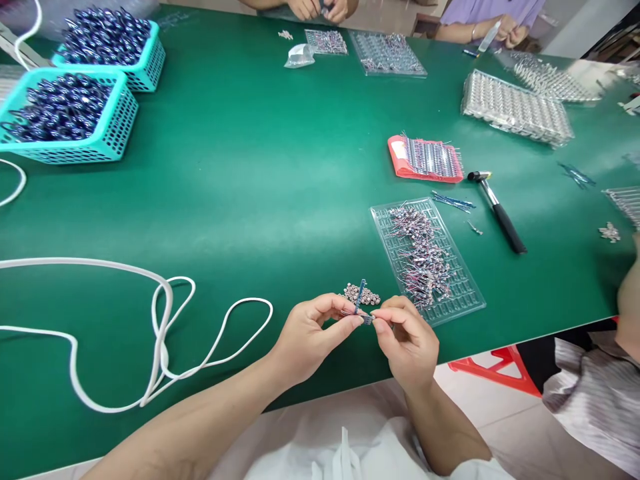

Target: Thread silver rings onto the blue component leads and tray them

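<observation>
My left hand (317, 330) is closed, its thumb and fingers pinching a small dark-blue strip-like part (361, 297) that has one thin end sticking up. Fingertips of my right hand (407, 340) are pressed together at the right end of the small piece between the hands; what exactly they grip is too small to make out. Just beyond the fingers lies a pile of small round metallic beads (367, 294). A clear plastic tray (463, 293) right of the pile bears a heap of small parts with thin wire leads (425, 260).
A red packet (400, 160) bears rows of thin leaded parts. Near it lie blue strips (453, 201) and a black-handled hammer (505, 223). White cable (163, 333) loops across the left. Turquoise baskets (115, 120) hold dark shiny parts. Co-workers sit opposite and at the right.
</observation>
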{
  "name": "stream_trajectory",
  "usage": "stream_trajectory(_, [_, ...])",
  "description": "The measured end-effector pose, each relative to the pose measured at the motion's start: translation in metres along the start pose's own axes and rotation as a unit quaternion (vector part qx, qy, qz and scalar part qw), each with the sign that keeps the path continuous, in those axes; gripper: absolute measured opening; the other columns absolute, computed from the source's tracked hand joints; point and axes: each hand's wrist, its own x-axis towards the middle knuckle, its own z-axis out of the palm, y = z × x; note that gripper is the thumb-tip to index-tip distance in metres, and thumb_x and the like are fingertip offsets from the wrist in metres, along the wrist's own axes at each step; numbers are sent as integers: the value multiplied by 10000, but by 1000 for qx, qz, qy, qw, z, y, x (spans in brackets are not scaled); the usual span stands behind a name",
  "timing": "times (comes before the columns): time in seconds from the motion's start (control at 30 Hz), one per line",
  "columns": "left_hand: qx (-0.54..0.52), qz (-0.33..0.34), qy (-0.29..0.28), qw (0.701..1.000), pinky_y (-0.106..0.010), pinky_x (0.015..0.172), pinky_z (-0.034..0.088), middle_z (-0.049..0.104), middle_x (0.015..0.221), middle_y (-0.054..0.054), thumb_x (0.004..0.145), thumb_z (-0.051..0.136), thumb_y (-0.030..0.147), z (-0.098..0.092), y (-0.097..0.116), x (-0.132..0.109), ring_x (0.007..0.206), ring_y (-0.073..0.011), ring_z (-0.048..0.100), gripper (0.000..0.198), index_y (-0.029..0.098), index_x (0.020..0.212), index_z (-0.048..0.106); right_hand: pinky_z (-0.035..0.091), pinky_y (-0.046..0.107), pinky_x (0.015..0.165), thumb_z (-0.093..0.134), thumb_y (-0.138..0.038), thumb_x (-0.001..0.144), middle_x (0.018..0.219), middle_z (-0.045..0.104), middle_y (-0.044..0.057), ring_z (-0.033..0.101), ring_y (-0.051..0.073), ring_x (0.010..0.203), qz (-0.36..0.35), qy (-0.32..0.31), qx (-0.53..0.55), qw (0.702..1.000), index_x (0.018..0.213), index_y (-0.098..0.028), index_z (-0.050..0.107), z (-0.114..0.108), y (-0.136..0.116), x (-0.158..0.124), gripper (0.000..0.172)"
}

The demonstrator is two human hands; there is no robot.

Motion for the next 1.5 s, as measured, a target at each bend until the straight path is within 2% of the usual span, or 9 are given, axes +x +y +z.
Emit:
stream_trajectory(0.27, [-13, -3, -2, 1000, -297, 836, 560, 754, 831, -44, 772, 798, 235, 0, 2, 0, 825, -175, 696, 135, 165, 770, 683, 504, 299, 633, 636, -80, 876, 822, 606, 21, 591, 151, 733, 2, -4, 16, 1000, 997, -239, 713, -1, 3, -2, 214])
stream_trajectory(0.73, [0, 10, -4, 1000, -301, 842, 566, 764, 851, -49, 785, 790, 245, -2, -1, 0, 835, -181, 704, 126, 167, 782, 691, 507, 292, 599, 638, -127, 884, 803, 626, 23, 597, 150, 699, -1, 4, 0, 1000, 961, -236, 723, -1, -2, 1, 158])
stream_trajectory(1.07, [28, 22, -6, 999, -309, 817, 564, 759, 839, -55, 792, 778, 274, -2, -1, 0, 812, -187, 697, 135, 167, 780, 696, 513, 292, 598, 648, -150, 889, 806, 617, 28, 593, 152, 707, 32, -15, 26, 999, 955, -232, 728, -4, 1, -1, 133])
stream_trajectory(1.27, [87, 48, 3, 995, -295, 782, 541, 750, 808, -47, 802, 755, 247, -2, 0, -1, 777, -180, 677, 94, 172, 780, 703, 501, 283, 591, 649, -154, 887, 783, 613, 20, 590, 149, 700, 37, -24, 41, 998, 928, -233, 722, -3, -1, 2, 115])
stream_trajectory(1.4, [106, 67, -9, 992, -294, 773, 535, 753, 805, -48, 823, 728, 242, -4, 1, -1, 777, -185, 677, 75, 174, 794, 711, 493, 288, 601, 658, -184, 887, 781, 611, 20, 587, 154, 711, 53, -26, 33, 998, 888, -228, 705, -4, 1, 2, 64])
stream_trajectory(1.5, [117, 86, -21, 989, -287, 762, 528, 747, 819, -45, 848, 703, 250, -6, 2, 0, 781, -181, 670, 79, 179, 817, 712, 491, 286, 604, 661, -201, 893, 791, 615, 22, 589, 156, 721, 67, -50, 52, 995, 894, -229, 705, -6, 2, 3, 52])
